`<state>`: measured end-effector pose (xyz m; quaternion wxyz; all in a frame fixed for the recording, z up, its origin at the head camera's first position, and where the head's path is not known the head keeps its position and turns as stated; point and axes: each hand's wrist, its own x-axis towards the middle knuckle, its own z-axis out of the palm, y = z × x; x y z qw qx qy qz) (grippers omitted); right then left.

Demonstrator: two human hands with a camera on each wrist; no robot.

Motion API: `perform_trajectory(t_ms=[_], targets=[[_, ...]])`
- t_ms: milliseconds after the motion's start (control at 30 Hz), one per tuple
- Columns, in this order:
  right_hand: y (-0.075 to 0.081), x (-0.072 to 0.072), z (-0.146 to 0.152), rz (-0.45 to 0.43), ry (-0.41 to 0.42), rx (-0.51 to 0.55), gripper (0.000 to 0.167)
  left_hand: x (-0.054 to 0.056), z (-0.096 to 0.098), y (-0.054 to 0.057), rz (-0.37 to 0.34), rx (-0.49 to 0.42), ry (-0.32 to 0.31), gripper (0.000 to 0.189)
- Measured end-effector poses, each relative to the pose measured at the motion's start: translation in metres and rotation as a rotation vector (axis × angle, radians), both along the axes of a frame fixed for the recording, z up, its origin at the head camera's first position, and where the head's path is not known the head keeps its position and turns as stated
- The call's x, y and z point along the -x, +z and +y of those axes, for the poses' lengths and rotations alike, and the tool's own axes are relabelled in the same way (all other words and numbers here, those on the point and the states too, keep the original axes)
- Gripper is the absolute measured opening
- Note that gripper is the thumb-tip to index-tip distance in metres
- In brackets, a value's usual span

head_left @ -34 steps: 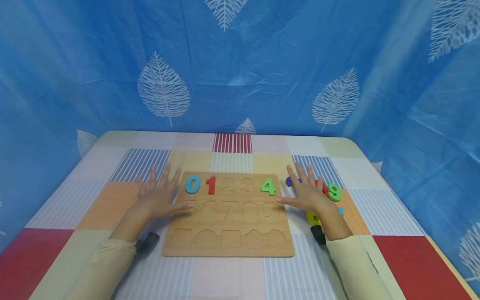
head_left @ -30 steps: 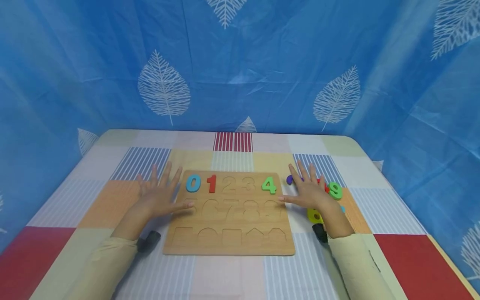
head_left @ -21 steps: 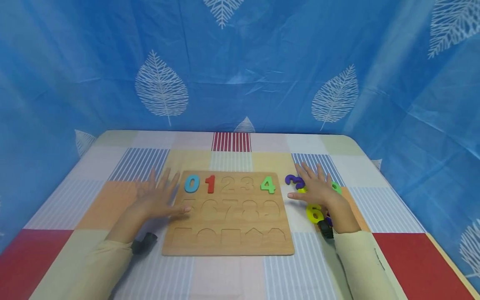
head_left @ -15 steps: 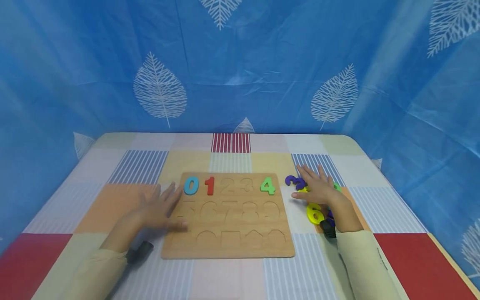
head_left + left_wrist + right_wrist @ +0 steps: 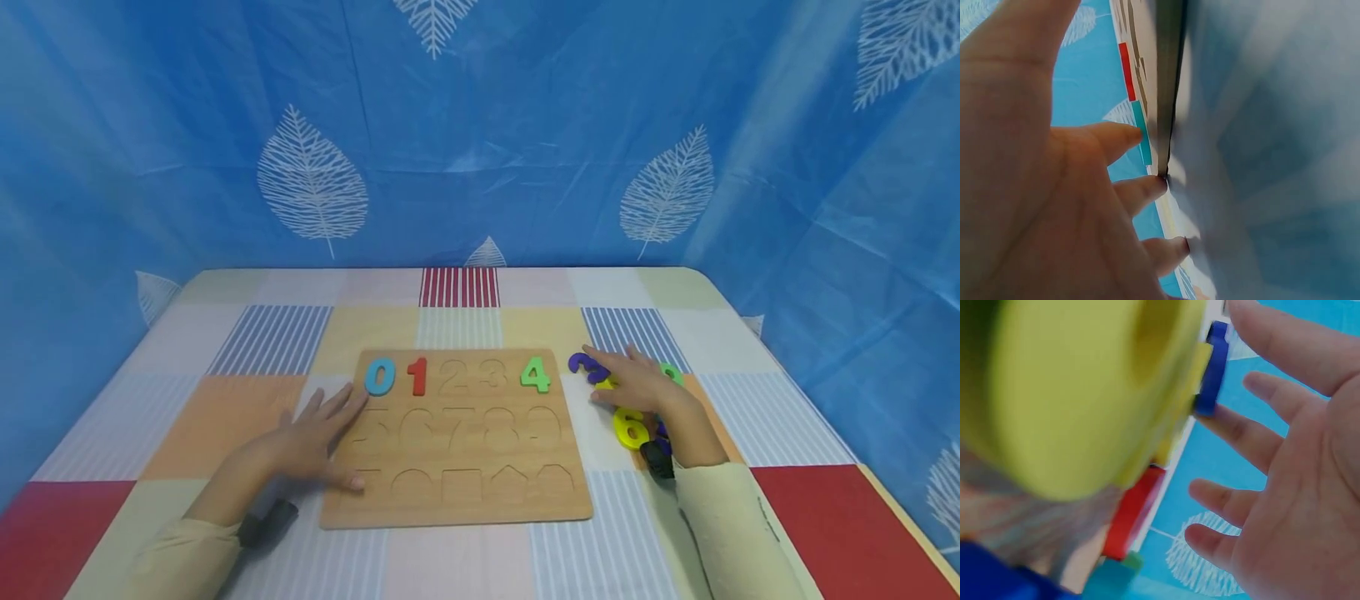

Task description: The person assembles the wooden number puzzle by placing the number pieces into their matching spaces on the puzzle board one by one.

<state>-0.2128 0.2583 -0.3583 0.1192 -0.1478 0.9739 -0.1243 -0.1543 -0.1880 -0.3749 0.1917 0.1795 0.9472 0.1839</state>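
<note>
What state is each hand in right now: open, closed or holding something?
Left hand: open, at the board's left edge.
Right hand: open, over the loose numbers.

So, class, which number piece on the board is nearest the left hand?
The blue 0, leftmost, beside the left hand; the red 1 and green 4 sit farther right.

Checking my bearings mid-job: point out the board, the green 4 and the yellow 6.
Board point(image 5: 457, 457): head view, bare wood near its middle.
Green 4 point(image 5: 536, 384): head view, its crossbar.
Yellow 6 point(image 5: 622, 427): head view, its left curve.
</note>
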Motion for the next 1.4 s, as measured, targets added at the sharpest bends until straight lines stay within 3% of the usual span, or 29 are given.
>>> perform_trajectory(t_ms=[133, 367, 567, 733, 967, 1400], targets=[[0.007, 0.000, -0.006, 0.019, 0.005, -0.036, 0.069, 0.001, -0.001, 0.000, -0.009, -0.002, 0.007, 0.119], [0.013, -0.001, -0.012, 0.004, 0.019, -0.003, 0.064, 0.001, -0.002, 0.002, -0.011, -0.006, -0.017, 0.124], [0.008, -0.001, -0.016, 0.019, -0.027, -0.025, 0.069, 0.002, 0.000, 0.004, -0.026, 0.004, -0.016, 0.126], [0.002, -0.001, -0.018, 0.036, -0.015, -0.029, 0.074, 0.003, 0.001, 0.005, -0.034, 0.007, -0.021, 0.126], [-0.004, 0.000, -0.019, -0.005, 0.013, -0.043, 0.064, 0.001, 0.002, 0.005, -0.051, 0.017, -0.010, 0.126], [-0.006, 0.003, -0.023, 0.030, 0.010, -0.063, 0.056, 0.006, 0.000, -0.002, -0.042, 0.030, -0.005, 0.127]])
